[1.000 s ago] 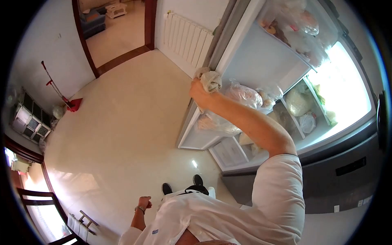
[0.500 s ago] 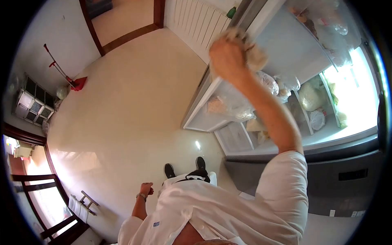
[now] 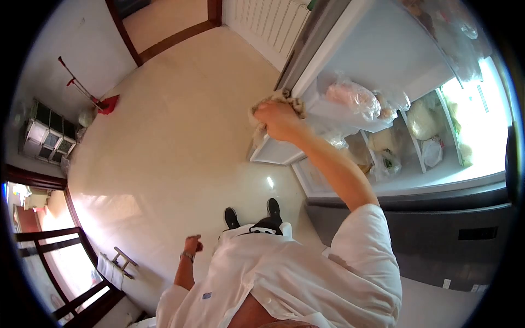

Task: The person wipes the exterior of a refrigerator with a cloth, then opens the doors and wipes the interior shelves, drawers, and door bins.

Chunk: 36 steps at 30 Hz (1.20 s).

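My right hand [image 3: 280, 121] is closed around a beige and brown cloth [image 3: 296, 105], pressed to the outer edge of the open refrigerator door [image 3: 322, 49]. Part of the cloth hangs over that edge, and my fingers cover some of it. In the door shelf beside my forearm sit plastic-wrapped pink food [image 3: 353, 98] and other clear bags. My left hand [image 3: 192, 244] hangs low beside my body with its fingers loosely curled, and I see nothing in it. A watch circles that wrist.
Bagged food [image 3: 424, 120] fills the lit refrigerator compartments on the right. A radiator [image 3: 268, 24] stands behind the door. On the far left are a red dustpan [image 3: 108, 104] and a rack [image 3: 48, 131]. A folding seat [image 3: 112, 269] is by the lower left wall.
My right hand has moved with the cloth down and left along the refrigerator door, towards its lower outer part. My left hand has stayed low at my side.
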### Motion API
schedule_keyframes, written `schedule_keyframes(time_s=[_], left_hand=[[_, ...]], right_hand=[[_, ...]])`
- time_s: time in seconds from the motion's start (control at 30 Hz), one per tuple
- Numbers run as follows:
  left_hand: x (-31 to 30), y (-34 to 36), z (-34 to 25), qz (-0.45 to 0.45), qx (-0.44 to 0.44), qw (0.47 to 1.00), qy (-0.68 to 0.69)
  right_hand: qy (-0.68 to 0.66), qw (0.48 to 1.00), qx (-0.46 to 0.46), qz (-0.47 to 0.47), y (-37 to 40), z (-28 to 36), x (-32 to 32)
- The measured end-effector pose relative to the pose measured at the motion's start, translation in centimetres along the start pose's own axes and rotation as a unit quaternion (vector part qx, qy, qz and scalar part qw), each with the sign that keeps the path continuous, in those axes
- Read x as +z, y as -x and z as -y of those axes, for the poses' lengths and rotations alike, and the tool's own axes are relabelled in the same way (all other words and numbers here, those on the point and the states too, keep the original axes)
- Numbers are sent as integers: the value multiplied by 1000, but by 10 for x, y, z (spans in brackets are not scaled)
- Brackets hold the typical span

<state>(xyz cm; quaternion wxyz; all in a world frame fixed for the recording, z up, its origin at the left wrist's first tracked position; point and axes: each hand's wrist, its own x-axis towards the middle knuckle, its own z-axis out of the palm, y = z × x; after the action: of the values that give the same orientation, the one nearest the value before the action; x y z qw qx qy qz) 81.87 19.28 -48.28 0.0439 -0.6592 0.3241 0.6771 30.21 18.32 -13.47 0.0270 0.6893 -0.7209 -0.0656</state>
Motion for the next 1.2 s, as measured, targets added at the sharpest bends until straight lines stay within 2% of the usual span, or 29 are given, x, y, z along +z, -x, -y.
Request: schedule_keyframes(time_s=[0.03,0.07,0.1,0.13,0.17,0.2,0.23,0.3,0.33,0.37,0.4,0.43,0.47,0.5,0.53,0.57,0.6,0.67,0.7,0.77,0.8,0.87,0.9,0.97,1.0,1.07,1.13,1.2], left_hand=[[9,5,-18,8,39,999,-10],[24,11,-46,14,78,997,-18],[39,17,-74,18,121,991,-57],[54,30,-103,57,213,973,-61],[74,50,-137,76,261,962,-24],[91,59,-166,92,296,951,3],[111,99,-202,85,344,935,23],[135,133,-250,150,517,842,34],[150,157,-266,105,582,803,73],[160,182,-280,60,641,757,111],[161,212,-294,65,642,757,107],[160,243,-306,114,605,782,98],[162,258,-311,165,565,803,87],[170,260,-311,179,567,800,79],[180,262,-309,152,616,773,-10],[196,264,-306,129,662,732,-98],[224,260,-293,141,708,689,-60],[248,256,-279,262,682,683,-16],[252,247,-270,282,679,678,-28],[250,225,-257,343,562,748,-85],[252,219,-256,351,558,746,-95],[261,212,-255,210,533,730,-373],[269,217,-253,215,532,725,-380],[290,231,-249,242,564,748,-253],[298,234,-249,245,566,744,-259],[317,237,-247,230,578,764,-169],[335,236,-242,239,573,763,-180],[361,226,-229,243,571,761,-191]], right_hand=[[-161,986,-13,-41,8,4,-21],[-317,945,-27,-79,15,7,-34],[-320,944,-34,-74,24,11,-39],[-568,818,8,-93,36,16,-42],[-770,627,51,-104,45,21,-42],[-773,624,49,-99,53,29,-36],[-838,524,70,-135,62,37,-27],[-916,331,89,-207,80,55,-12],[-916,328,91,-209,85,62,-4],[-930,265,61,-247,89,68,4],[-937,200,27,-285,93,74,8],[-947,138,106,-268,98,83,-11],[-945,136,108,-279,102,87,0],[-960,135,37,-241,108,88,20],[-968,137,-32,-208,115,92,15],[-953,115,161,-228,121,108,9],[-904,77,344,-241,120,128,-10],[-954,6,243,-173,133,136,20],[-950,-1,244,-196,142,133,42],[-984,15,138,-111,157,132,76],[-983,8,139,-122,166,133,76],[-953,81,268,-119,190,130,77],[-952,75,268,-127,200,130,81],[-899,186,364,-156,218,124,94],[-900,182,362,-162,225,123,96],[-905,202,285,-242,239,118,103],[-910,176,276,-255,249,111,107],[-932,97,231,-261,264,99,103]])
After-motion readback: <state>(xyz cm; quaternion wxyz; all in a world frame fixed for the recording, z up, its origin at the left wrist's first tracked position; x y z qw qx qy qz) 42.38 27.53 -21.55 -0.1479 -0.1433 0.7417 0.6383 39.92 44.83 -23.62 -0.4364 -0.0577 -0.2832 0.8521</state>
